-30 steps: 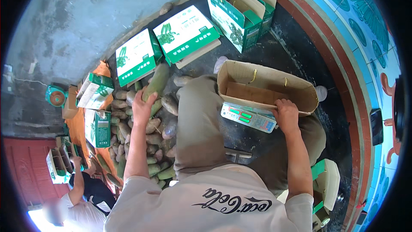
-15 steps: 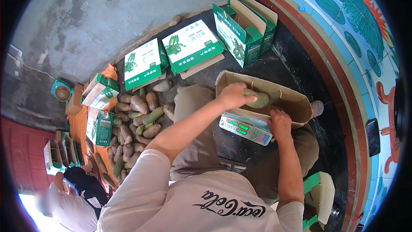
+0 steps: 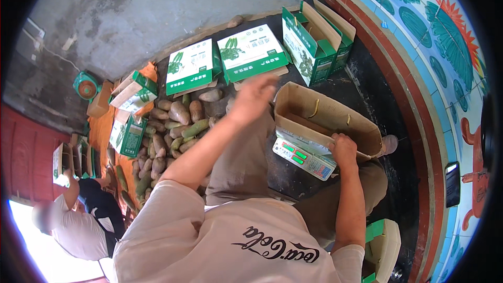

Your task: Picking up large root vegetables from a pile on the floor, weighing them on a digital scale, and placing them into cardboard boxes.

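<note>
- The left hand (image 3: 255, 96) is smeared by motion blur, so the fingers can't be properly made out; whether it's open or closed can't be told, and nothing is seen held in it.
- Part of the box floor is hidden by the near wall of the open brown cardboard box (image 3: 327, 120), and only a couple of thin pale stems can be picked out inside.
- The right hand (image 3: 343, 149) is closed over the near rim of that box, fingers curled down on the cardboard edge.
- A digital scale (image 3: 304, 158) with green buttons is seen just to the left of the right hand, tucked under the box.
- The pile of lotus roots (image 3: 173, 131) is spread on the ground to the left of the blurred hand, well apart from the box.
- Green-and-white cartons (image 3: 251, 52) are laid flat or stood open just beyond the left hand.
- A grey concrete floor, a dark mat and a painted tiled wall are seen around; another person (image 3: 78, 220) is cut off at the lower left edge.
</note>
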Tool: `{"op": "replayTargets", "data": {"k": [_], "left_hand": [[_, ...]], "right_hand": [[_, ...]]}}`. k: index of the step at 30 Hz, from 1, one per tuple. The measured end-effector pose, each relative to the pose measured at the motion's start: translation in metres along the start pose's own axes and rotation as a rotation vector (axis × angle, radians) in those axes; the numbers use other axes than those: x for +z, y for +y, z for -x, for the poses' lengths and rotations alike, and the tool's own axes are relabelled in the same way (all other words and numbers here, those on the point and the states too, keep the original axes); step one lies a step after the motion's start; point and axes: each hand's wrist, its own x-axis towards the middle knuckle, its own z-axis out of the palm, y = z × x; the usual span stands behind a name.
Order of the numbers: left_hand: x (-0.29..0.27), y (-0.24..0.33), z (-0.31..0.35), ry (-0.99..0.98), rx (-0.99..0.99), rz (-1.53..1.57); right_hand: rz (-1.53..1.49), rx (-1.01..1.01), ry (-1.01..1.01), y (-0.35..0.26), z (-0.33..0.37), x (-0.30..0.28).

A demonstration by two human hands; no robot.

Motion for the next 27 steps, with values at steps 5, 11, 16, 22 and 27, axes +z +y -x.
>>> {"op": "replayTargets", "data": {"k": [5,11,16,22,27], "left_hand": [[-0.091,-0.029,0.032,0.298,-0.094,-0.13],[-0.118,-0.113,0.126,0.22,-0.438,-0.57],[-0.103,-0.208,0.236,-0.247,-0.953,-0.643],[-0.088,-0.233,0.335,-0.619,-1.221,-0.666],[-0.071,-0.256,0.426,-0.793,-1.339,-0.716]], "right_hand": [[0.029,0.013,-0.013,-0.005,-0.007,0.0],[0.024,-0.031,-0.006,-0.006,-0.003,0.002],[0.013,-0.06,-0.042,-0.01,-0.002,-0.003],[0.007,-0.093,-0.005,-0.011,-0.004,-0.008],[0.026,-0.083,0.01,-0.011,-0.003,-0.006]]}}
